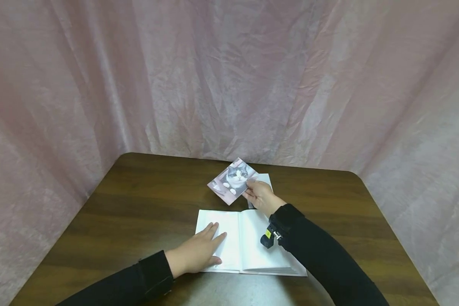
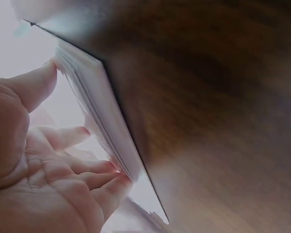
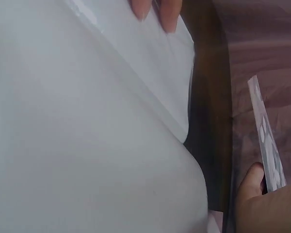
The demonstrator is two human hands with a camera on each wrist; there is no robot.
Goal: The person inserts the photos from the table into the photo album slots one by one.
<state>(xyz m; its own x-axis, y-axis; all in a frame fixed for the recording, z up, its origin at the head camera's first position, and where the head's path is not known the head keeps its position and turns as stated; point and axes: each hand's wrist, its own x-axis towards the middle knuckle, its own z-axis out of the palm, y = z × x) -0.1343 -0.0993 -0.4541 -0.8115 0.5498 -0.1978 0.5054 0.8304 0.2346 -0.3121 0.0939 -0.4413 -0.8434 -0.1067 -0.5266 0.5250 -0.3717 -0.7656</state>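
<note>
A photo album (image 1: pixel 258 244) with blank white pages lies open on the table. My left hand (image 1: pixel 199 251) rests on its left page, fingers spread. The left wrist view shows that hand (image 2: pixel 53 170) with its fingertips at the page and the album's page edges (image 2: pixel 99 107) side-on. Above the album's far edge, my right hand (image 1: pixel 262 197) pinches a photo of a grey-and-white cat (image 1: pixel 231 180) by its right corner. In the right wrist view the photo (image 3: pixel 267 141) appears nearly edge-on.
A pale card (image 1: pixel 265 178) lies behind the right hand, partly hidden by it. The brown wooden table (image 1: pixel 145 199) has rounded far corners. A pink curtain (image 1: pixel 229 85) hangs close behind it.
</note>
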